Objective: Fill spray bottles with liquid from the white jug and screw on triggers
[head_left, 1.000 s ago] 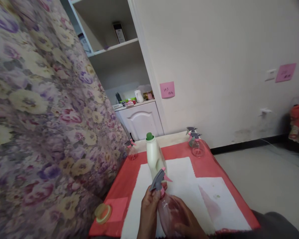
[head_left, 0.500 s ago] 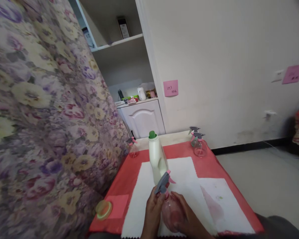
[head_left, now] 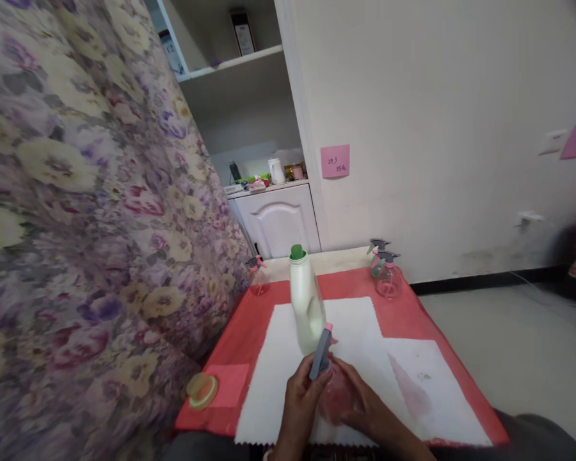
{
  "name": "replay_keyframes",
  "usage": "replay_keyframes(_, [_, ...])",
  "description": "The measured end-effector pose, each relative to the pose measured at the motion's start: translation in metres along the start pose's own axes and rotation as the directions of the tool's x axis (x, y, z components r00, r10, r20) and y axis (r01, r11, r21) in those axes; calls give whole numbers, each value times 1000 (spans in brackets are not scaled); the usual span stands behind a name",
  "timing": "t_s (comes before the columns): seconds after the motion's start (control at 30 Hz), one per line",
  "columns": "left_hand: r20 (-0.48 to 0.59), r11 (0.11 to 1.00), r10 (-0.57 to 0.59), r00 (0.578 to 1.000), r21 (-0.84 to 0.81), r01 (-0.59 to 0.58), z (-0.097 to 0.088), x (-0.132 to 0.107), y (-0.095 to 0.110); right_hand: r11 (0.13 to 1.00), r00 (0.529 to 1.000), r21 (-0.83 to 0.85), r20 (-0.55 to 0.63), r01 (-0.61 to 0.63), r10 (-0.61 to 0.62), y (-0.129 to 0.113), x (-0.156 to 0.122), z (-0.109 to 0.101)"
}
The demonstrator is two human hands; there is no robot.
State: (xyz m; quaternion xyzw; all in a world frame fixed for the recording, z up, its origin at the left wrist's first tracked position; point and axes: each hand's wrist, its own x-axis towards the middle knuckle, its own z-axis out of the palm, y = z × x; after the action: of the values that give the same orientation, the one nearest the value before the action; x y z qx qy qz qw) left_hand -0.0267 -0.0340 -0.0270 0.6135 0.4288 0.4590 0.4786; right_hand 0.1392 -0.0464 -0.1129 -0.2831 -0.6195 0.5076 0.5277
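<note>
1. Far left on the red cloth (head_left: pixel 225 346), a yellowish ring (head_left: pixel 202 405) sits at the edge of a pink sheet (head_left: pixel 233 387), well apart from the hands.
2. Behind it, near the back edge, stands a clear spray bottle (head_left: pixel 258 285).
3. The left hand (head_left: pixel 300 397) grasps the neck of the pink spray bottle, fingers and thumb wrapped below the grey spray head (head_left: pixel 321 355). A low grip there, clear of the pink trigger (head_left: pixel 335 340), should give the best control.
4. Just beyond stands a pale green jug (head_left: pixel 307 310), a green piece (head_left: pixel 296 251) in its mouth. Keeping the spray head from knocking it seems wise.
5. The pink spray bottle (head_left: pixel 335 398) is between both hands over the white mat (head_left: pixel 266 390), its head leaning leftward. Whether its base touches the mat cannot be told.
6. The right hand (head_left: pixel 367 410) cradles the bottle's body, fingers curled around its side. Steady, even pressure would likely work better than squeezing the thin-looking wall.
7. Farther right, two more spray bottles (head_left: pixel 388 285) stand at the back; a stained white sheet (head_left: pixel 448 371) lies nearer.
</note>
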Motion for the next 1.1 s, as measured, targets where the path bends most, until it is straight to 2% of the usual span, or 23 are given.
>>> replay_keyframes(0.17, [-22, 999, 10, 1000, -32, -11, 4, 0, -7, 991, 991, -127, -134, -41, 24, 7, -12, -2])
replay_keyframes(0.27, [-37, 999, 3, 999, -48, -4, 6, 2, -9, 980, 976, -198, -218, -28, -16, 0, -17, -4])
replay_keyframes(0.43, [-9, 999, 46, 999, 8, -46, 8, 4, -5, 973, 940, -231, -332, 4, -83, -35, -8, 3])
replay_keyframes(0.53, [0, 995, 97, 995, 26, -97, 7, 4, -7, 963, 930, -268, -352, 8, -106, -58, 6, 15])
replay_keyframes(0.63, [20, 992, 127, 992, 19, -127, 6, 4, -12, 948, 921, -317, -372, -10, -115, -70, 20, 26])
replay_keyframes(0.93, [39, 986, 166, 985, -5, -166, 1, 0, -19, 897, 890, -436, -436, -75, -137, -62, 34, 35])
replay_keyframes(1.1, [99, 986, 166, 981, -41, -163, 0, -3, -16, 879, 885, -467, -442, -90, -145, -63, 34, 37])
